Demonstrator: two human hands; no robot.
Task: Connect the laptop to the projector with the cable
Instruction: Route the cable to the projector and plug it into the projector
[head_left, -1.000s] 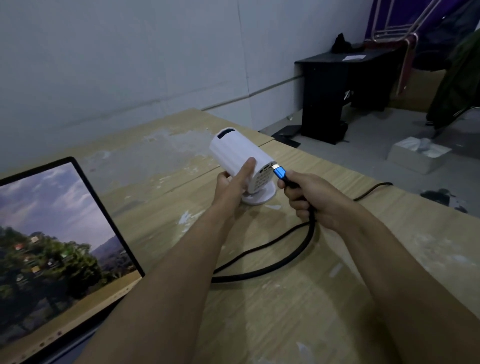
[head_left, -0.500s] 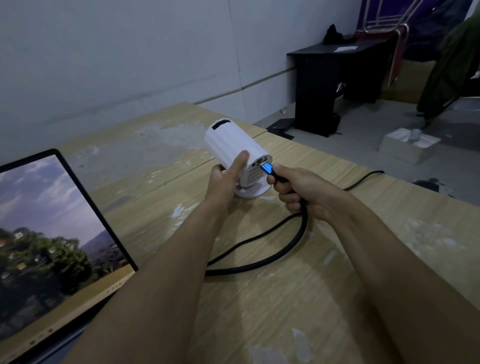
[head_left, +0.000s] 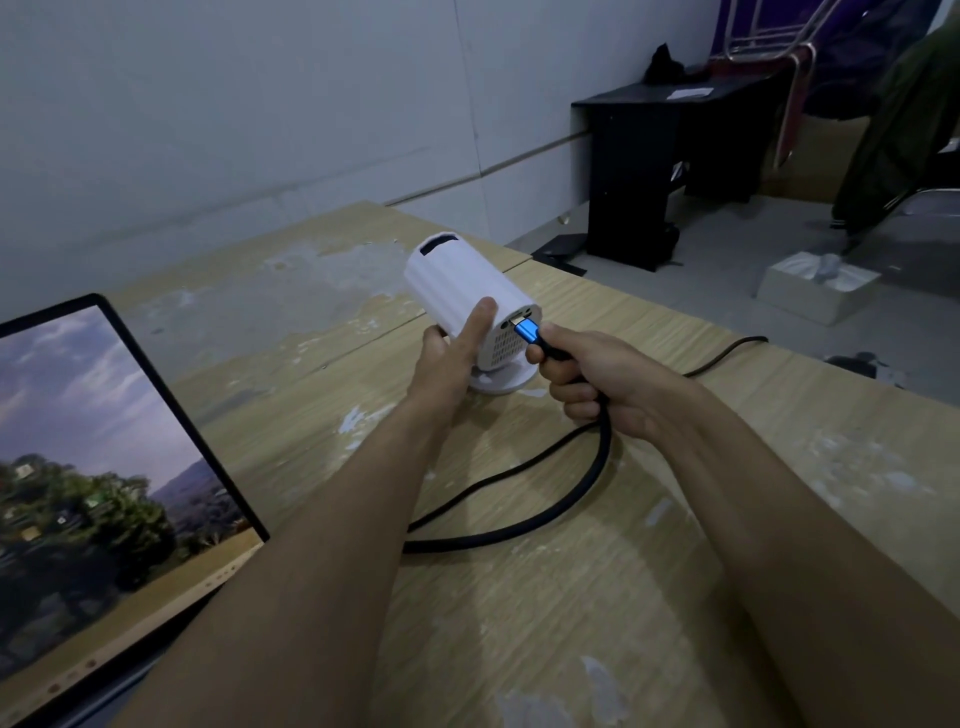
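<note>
While the left hand (head_left: 451, 358) wraps the side of the white projector (head_left: 470, 299) to steady it on its round base, the right hand (head_left: 597, 382) is closed around the blue plug (head_left: 530, 331) of the black cable (head_left: 519, 525), whose metal tip sits at the port on the projector's rear face. The projector stands on the wooden table (head_left: 597, 597) at about 12 o'clock from the viewer, tilted with its lens end pointing up and away; the open laptop (head_left: 98, 467) sits at about 9 o'clock, well apart from it.

For a clean insertion, the plug should probably be held square to the port, aligned flat with the slot, and pushed straight along the projector's axis while the left hand braces against the push; any wobble or angle risks jamming the tip or tipping the light body on its stand.

Whether the tip has entered the port or merely touches it cannot be told. The port's shape is too small and dim to read. The cable's slack loops toward 6 o'clock and passes under the left forearm, so its far end and any laptop connection are hidden. A second run of cable leaves the table edge at 2 o'clock. The laptop's keyboard is cut off by the frame.
</note>
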